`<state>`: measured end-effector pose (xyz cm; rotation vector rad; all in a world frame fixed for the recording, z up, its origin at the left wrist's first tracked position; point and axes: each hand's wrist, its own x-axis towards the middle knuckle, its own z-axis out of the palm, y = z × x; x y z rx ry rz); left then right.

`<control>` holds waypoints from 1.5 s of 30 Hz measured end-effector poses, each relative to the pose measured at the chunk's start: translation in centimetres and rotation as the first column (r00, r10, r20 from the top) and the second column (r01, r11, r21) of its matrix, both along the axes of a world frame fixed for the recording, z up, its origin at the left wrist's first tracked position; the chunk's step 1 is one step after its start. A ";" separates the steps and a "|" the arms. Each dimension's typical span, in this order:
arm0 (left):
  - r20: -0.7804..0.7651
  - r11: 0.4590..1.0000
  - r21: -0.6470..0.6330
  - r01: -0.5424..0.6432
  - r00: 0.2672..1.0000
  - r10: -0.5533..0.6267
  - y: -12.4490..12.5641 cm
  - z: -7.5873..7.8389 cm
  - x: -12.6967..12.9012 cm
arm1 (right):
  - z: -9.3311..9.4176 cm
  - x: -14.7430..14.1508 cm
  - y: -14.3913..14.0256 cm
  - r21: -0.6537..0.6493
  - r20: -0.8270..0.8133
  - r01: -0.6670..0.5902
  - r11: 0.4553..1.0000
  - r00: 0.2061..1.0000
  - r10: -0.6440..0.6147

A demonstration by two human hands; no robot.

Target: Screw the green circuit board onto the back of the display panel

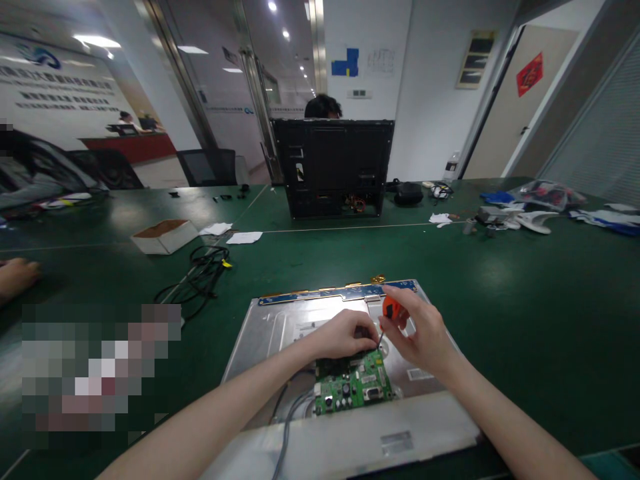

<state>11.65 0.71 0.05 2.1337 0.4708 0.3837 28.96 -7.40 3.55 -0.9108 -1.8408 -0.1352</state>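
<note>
Right hand gripping screwdriver, tip pressing into green board on panel at worktop near edge; left hand closed, steadying board; keeping driver upright.

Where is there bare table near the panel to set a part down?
To the right of the metal panel, the green table lies bare up to the clutter of parts. Another bare strip runs between the panel and the black case. The left is crowded: black cables and cardboard box. Both hands cover the circuit board.
</note>
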 end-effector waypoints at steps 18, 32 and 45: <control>-0.014 1.000 0.007 0.013 1.000 -0.013 0.0 0.1 -0.1 | -0.1 -0.1 0.1 0.009 -0.033 0.012 1.000 0.999 -0.012; -0.031 1.000 0.006 0.000 1.000 0.000 -0.1 0.2 0.0 | 0.4 -0.1 -0.3 -0.046 -0.017 0.005 0.999 1.000 -0.006; -0.034 1.000 0.015 0.003 0.999 -0.003 -0.1 0.4 0.0 | 0.3 -0.2 -0.2 -0.012 -0.034 0.000 1.000 0.999 0.000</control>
